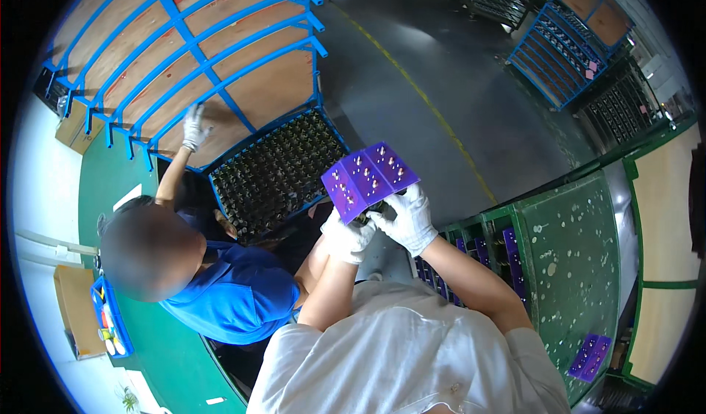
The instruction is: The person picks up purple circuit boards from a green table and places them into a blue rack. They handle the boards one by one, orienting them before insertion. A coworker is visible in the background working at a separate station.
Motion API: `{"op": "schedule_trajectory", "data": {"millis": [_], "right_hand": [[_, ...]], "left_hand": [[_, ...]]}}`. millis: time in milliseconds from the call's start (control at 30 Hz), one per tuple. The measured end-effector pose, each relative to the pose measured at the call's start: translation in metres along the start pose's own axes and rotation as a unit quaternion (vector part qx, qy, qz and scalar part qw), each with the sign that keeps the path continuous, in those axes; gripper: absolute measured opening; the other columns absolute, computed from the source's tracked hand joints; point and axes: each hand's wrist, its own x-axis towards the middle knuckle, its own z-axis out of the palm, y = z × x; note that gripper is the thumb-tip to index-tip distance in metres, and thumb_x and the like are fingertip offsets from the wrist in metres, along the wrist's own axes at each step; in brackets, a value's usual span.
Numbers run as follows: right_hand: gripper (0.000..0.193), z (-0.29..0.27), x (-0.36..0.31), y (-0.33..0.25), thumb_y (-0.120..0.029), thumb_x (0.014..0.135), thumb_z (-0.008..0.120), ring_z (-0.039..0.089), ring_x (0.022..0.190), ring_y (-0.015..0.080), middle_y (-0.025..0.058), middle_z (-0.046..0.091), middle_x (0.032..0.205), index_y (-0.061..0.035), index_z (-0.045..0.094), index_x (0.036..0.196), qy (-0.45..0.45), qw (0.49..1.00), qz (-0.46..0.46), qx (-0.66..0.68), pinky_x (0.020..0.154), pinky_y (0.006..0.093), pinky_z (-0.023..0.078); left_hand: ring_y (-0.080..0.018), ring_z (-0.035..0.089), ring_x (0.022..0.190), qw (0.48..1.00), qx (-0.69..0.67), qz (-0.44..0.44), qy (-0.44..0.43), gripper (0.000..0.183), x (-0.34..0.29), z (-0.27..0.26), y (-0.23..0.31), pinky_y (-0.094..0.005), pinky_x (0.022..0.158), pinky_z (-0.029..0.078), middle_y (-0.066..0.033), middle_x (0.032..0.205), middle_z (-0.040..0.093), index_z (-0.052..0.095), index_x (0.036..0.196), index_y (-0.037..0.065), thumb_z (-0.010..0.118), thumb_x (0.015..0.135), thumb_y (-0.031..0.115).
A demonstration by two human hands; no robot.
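Observation:
My left hand (346, 239), in a white glove, grips the lower left edge of a purple studded panel (370, 176). On its lower right, my gloved right hand (408, 221) is closed around the underside, where a dark part shows between the hands. The panel has three folded sections with small shiny metal studs on them. It is held tilted in front of my chest, above the floor. What my fingertips press on beneath it is hidden.
At my left a co-worker in a blue shirt (235, 296) reaches a gloved hand (195, 129) to a blue-framed rack (193, 40). Below it is a tray of dark parts (276, 168). At right, a green bench (570, 259) carries another purple panel (590, 357); more purple panels (513, 256) stand beneath.

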Motion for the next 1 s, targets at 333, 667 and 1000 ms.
{"op": "schedule_trajectory", "data": {"millis": [333,667,1000], "right_hand": [[0.043,0.047,-0.027,0.028,-0.043,0.078,0.067,0.054,0.097,0.0351,0.0159,0.054,0.106,-0.0098,0.063,0.106,-0.134,0.980,-0.076,-0.128,0.085,0.0489,0.045],[0.029,0.028,0.024,0.048,-0.024,0.079,0.056,0.057,0.092,0.0327,0.0159,0.060,0.098,-0.0002,0.061,0.094,-0.196,0.884,-0.402,-0.138,0.086,0.0429,0.047],[0.029,0.009,0.095,-0.013,-0.015,0.080,0.054,0.058,0.099,0.0369,0.0221,0.059,0.106,0.0046,0.060,0.100,-0.443,0.854,-0.267,-0.050,0.089,0.0446,0.046]], "left_hand": [[-0.0258,0.023,0.143,0.989,-0.131,-0.020,-0.063,0.070,-0.004,-0.007,0.064,-0.0410,0.117,0.021,-0.0129,0.154,0.028,0.034,0.145,0.008,0.055,0.085,0.038],[-0.0372,0.058,0.109,0.674,-0.648,-0.339,0.106,0.045,-0.022,-0.036,-0.021,-0.0525,0.085,0.053,-0.0179,0.122,0.059,0.051,0.128,0.004,0.042,0.096,0.035],[-0.0406,0.055,0.110,0.694,-0.628,-0.349,0.049,0.046,-0.009,-0.065,-0.003,-0.0548,0.080,0.053,-0.0225,0.124,0.054,0.048,0.130,0.004,0.041,0.096,0.034]]}}
